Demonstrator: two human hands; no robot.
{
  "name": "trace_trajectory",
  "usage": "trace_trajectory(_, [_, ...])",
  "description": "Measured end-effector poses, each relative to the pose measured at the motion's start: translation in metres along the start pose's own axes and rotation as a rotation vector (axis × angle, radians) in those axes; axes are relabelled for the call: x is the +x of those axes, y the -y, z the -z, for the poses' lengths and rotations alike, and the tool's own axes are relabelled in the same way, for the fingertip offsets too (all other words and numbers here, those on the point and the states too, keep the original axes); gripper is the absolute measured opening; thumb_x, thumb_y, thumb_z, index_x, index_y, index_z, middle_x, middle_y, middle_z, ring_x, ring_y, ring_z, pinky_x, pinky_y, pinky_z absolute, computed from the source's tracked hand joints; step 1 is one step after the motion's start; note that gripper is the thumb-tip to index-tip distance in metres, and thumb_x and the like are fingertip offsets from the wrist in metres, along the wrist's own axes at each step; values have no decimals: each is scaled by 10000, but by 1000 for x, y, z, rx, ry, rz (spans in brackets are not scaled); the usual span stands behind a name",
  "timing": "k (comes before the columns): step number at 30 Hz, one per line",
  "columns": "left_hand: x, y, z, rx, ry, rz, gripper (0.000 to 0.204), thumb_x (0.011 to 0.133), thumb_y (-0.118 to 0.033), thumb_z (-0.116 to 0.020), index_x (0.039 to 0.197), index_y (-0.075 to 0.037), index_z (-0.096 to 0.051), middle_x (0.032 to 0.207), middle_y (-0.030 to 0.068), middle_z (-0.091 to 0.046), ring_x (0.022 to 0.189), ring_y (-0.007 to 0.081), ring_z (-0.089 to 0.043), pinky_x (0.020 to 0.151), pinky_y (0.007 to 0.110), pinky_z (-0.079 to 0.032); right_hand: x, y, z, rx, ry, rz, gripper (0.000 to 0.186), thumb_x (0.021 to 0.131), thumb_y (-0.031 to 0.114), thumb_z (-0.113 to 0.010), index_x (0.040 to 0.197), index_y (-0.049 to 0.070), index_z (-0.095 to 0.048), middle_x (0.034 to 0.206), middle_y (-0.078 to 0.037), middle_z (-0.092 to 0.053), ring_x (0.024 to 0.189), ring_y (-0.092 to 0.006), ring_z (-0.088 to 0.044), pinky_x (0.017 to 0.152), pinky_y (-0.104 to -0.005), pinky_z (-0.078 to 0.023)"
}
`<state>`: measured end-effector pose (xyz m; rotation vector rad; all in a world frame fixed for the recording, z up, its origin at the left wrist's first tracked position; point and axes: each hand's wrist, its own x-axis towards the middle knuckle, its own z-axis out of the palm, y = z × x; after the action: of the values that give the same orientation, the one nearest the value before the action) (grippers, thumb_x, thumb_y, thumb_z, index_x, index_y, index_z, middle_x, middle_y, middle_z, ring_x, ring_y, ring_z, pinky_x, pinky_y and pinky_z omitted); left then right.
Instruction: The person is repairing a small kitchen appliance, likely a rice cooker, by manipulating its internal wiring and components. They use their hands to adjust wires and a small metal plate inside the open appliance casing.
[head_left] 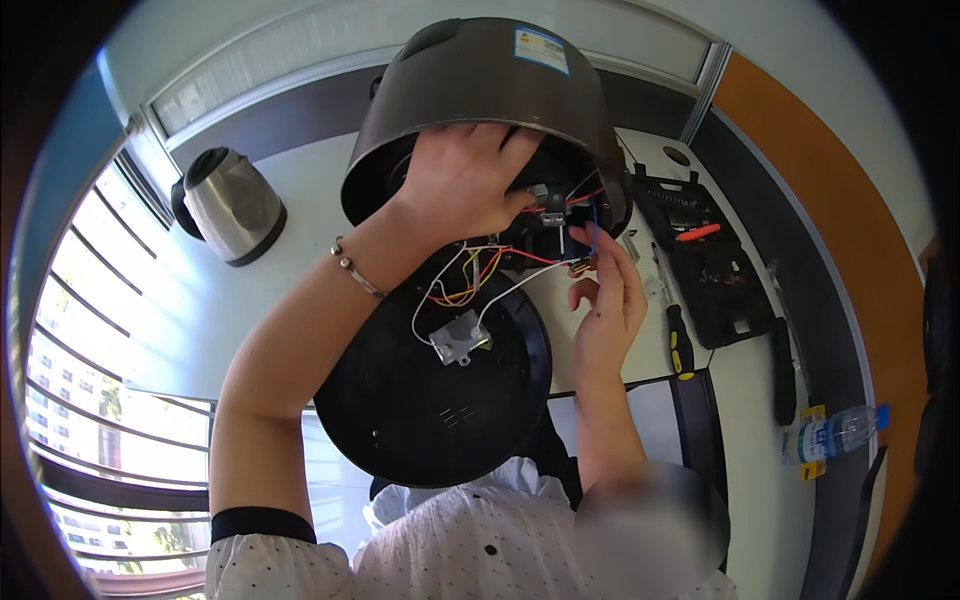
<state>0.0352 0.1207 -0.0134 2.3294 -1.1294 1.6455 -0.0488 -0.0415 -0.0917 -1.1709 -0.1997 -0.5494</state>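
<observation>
A dark grey cooker-like housing (480, 80) leans tipped over on the table, its open underside facing me. My left hand (465, 180) reaches into it with bent fingers. The thumb lies against a small part among the wiring; the fingertips are lost in shadow. At the right rim, my right hand (610, 300) has its fingertips closed at a thin blue wire (596, 225), next to a small brass-coloured terminal (579, 268). White, red and yellow wires run from the housing to a round black base (440, 420) in front of me. A small metal plate (460, 337) hangs on white wires over this base.
A steel kettle (232, 205) stands at the left. On the right lie a screwdriver (680, 340) with a black and yellow handle and an open black tool case (715, 280) holding an orange-red tool (698, 232). A plastic bottle (835, 435) lies farther right.
</observation>
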Motion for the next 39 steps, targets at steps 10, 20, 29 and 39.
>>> trace_trajectory(10, [-2,0,-1,-43,62,34,654,575,-240,-755,1184,-101,-562,1153,106,-552,1077,281,-544,876,404,-446,2,-19,-17,205,130,-350,377,877,-30,-447,1250,-40,-496,1139,-159,-599,698,-121,-570,462,-199,-407])
trace_trajectory(20, [1,2,0,5,9,-9,651,537,-262,-750,1149,-108,-588,1114,111,-575,1049,300,-547,864,421,-452,12,-22,-27,473,230,-540,425,753,-95,-505,1163,10,-546,1032,-102,-588,709,-121,-550,495,-214,-406])
trace_trajectory(29, [1,3,1,0,19,-1,634,550,-267,-747,1141,-100,-588,1121,121,-571,1045,304,-549,854,421,-459,7,-15,-33,531,162,-605,507,712,-76,-481,1202,54,-503,1040,-115,-544,741,-157,-516,481,-217,-411])
trace_trajectory(39, [5,2,2,-12,14,-9,580,554,-176,-711,1113,-74,-593,1115,121,-571,1026,295,-563,800,405,-484,11,-28,-21,864,349,-680,566,712,-80,-473,1233,141,-484,1057,-154,-541,728,-213,-508,433,-216,-373])
